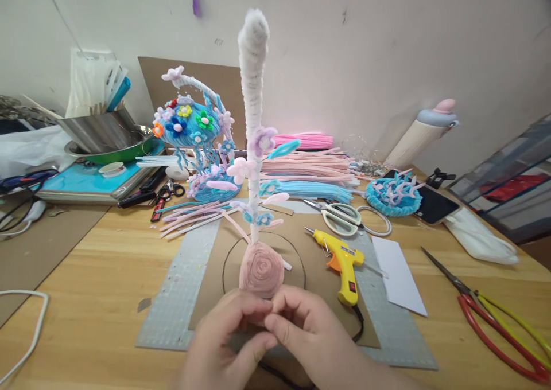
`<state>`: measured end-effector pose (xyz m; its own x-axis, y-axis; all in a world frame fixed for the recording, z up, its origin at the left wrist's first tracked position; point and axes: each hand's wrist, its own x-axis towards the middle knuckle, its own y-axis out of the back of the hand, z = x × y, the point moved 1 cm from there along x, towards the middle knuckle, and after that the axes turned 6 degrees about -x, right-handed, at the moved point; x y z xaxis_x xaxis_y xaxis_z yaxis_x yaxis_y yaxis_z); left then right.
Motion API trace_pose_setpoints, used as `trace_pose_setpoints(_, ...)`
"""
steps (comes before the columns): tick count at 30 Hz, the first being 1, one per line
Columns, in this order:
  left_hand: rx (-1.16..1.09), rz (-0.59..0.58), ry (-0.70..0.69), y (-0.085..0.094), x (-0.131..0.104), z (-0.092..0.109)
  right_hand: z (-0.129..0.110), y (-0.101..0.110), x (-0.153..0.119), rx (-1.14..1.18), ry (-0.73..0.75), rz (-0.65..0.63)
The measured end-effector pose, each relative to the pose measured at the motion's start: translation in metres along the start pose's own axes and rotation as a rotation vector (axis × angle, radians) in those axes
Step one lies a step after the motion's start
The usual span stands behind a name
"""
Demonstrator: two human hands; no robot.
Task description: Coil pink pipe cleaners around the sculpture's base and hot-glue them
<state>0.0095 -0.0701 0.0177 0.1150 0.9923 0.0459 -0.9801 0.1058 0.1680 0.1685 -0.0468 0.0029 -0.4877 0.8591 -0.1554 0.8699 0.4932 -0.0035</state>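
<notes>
A pink pipe-cleaner coil (pixel 262 269), wound in a flat spiral, faces me at the foot of a white wrapped stem (pixel 253 97). The stem stands upright and carries lilac, pink and blue pipe-cleaner flowers and leaves. My left hand (pixel 236 332) is closed in a pinch at the coil's lower edge. Pressed against it, my right hand (pixel 303 324) pinches at the same spot. The exact piece between the fingertips is hidden. A loose pink end sticks up from the coil's upper left. Below lies cardboard (pixel 206 298) with a drawn circle.
A yellow glue gun (pixel 344 264) and cream-handled scissors (pixel 342 219) lie right of the hands. Large red-and-yellow scissors (pixel 482 315) are farther right. Bundles of pipe cleaners (pixel 310 169) lie behind the stem, and a flower-covered blue decoration (pixel 189 126) stands at back left.
</notes>
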Motion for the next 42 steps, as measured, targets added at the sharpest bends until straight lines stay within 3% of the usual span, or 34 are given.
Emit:
trace_pose_setpoints(4,0.123,0.071,-0.147,0.004,-0.005,0.007,-0.007,-0.013,0.004,0.294,-0.162,-0.114)
trace_pose_setpoints(8,0.266,0.231,-0.184,0.038,-0.003,0.006,-0.013,-0.011,0.003,0.416,-0.156,-0.185)
trace_pose_setpoints(10,0.382,0.355,-0.120,0.065,0.004,0.000,-0.013,-0.002,0.004,0.293,-0.139,-0.116)
trace_pose_setpoints(13,0.667,0.368,0.016,0.101,0.022,-0.010,-0.013,0.015,0.009,-0.074,-0.037,0.078)
trace_pose_setpoints(15,0.801,0.430,-0.090,0.111,0.036,-0.012,-0.017,0.026,0.014,-0.331,0.089,0.225)
trace_pose_setpoints(17,0.748,0.340,-0.102,0.106,0.050,-0.011,-0.022,0.032,0.019,-0.580,0.203,0.299)
trace_pose_setpoints(19,0.526,0.133,-0.011,0.089,0.064,-0.012,-0.028,0.033,0.026,-0.788,0.266,0.283)
trace_pose_setpoints(20,0.413,0.100,0.028,0.079,0.071,-0.013,-0.030,0.032,0.029,-0.857,0.278,0.268)
trace_pose_setpoints(24,0.316,0.218,0.069,0.049,0.095,-0.027,-0.029,0.025,0.042,-0.964,0.280,0.221)
trace_pose_setpoints(28,0.176,0.284,0.100,0.040,0.107,-0.045,-0.021,0.021,0.048,-0.976,0.294,0.175)
trace_pose_setpoints(33,0.070,0.208,0.059,0.042,0.103,-0.043,-0.016,0.022,0.048,-1.043,0.348,0.133)
trace_pose_setpoints(36,0.080,0.159,0.025,0.039,0.093,-0.035,-0.014,0.022,0.048,-1.026,0.330,0.170)
trace_pose_setpoints(39,0.148,0.103,-0.027,0.034,0.083,-0.031,-0.013,0.022,0.049,-0.986,0.290,0.254)
trace_pose_setpoints(42,0.285,-0.008,-0.177,0.028,0.077,-0.030,-0.013,0.021,0.050,-0.962,0.309,0.236)
